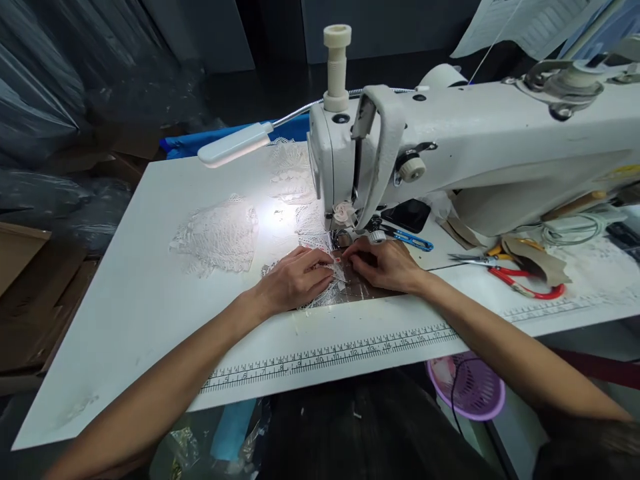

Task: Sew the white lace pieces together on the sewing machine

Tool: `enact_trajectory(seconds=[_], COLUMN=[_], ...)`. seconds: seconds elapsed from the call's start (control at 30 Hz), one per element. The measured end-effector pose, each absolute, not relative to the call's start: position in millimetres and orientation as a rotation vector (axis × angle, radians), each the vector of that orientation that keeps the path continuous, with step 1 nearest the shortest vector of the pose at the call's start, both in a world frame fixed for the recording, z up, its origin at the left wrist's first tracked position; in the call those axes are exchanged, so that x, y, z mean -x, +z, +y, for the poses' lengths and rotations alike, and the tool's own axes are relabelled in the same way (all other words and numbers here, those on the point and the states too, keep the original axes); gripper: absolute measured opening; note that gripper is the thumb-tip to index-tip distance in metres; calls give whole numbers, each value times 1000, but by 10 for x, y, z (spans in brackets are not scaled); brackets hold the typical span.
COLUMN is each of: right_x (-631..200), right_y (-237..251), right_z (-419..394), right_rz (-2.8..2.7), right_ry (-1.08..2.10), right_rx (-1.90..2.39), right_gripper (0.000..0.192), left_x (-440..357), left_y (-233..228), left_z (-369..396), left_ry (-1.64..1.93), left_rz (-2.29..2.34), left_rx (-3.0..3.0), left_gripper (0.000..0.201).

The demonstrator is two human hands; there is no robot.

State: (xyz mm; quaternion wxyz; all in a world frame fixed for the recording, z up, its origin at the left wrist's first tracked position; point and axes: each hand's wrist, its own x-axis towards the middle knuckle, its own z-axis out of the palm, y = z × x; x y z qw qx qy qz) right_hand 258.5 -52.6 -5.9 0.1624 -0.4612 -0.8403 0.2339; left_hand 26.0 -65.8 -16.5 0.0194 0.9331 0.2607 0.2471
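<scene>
White lace (340,272) lies under the needle and presser foot (334,241) of a white sewing machine (345,143). Flat on this lace, with fingers bent and close together, my left hand (299,277) holds it just left of the foot. My right hand (383,265) is right of the foot, with thumb and forefinger pinched at the lace edge; the exact grip is small and partly hidden. A tiny red-marked spot shows between the fingertips. Beneath the hands is the metal bed plate (363,291).
More lace pieces (220,232) lie left and behind. To the right are blue thread snips (413,240), red-handled scissors (530,283), a dark phone (407,215) and a coiled cord (573,229). A lamp (235,145) hangs over the table. A printed ruler (325,360) runs along its front; below sits a purple basket (475,390).
</scene>
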Motion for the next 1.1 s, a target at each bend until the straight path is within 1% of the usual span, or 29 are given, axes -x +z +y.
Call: enact_trajectory(seconds=[0.1,0.2,0.43,0.57,0.7,0.83,1.0,1.1], right_x=[-2579,-2582,-2577,-2587,-2622,-2622,-2608,-2610], right_y=[-154,-192,-221,-200,-170,-157,-162,-168], right_z=[-574,-600,-581,-627,-689,-716,-719,-725], right_rz=[-2394,-2429,-2545,-2501,-2500,-2592,-2592,-2591], right_ry=[561,529,401,453,580,509,449,422], right_rx=[1179,1064,1006,1036,928,874,824,821], right_gripper=[31,32,33,35,35,33,32,32], left_x=[-275,-284,-270,-260,-270,-271,-252,-251], left_y=[-147,-144,-151,-160,-158,-130,-131,-156], left_z=[-657,-652,-636,-627,-627,-637,-648,-647], left_ry=[812,807,772,714,716,748,761,720], left_rz=[806,814,737,719,724,703,946,950], left_rx=[-2926,-2937,-2933,-2958,-2988,-3003,-2996,-3028], left_gripper=[11,10,11,12,12,10,12,15])
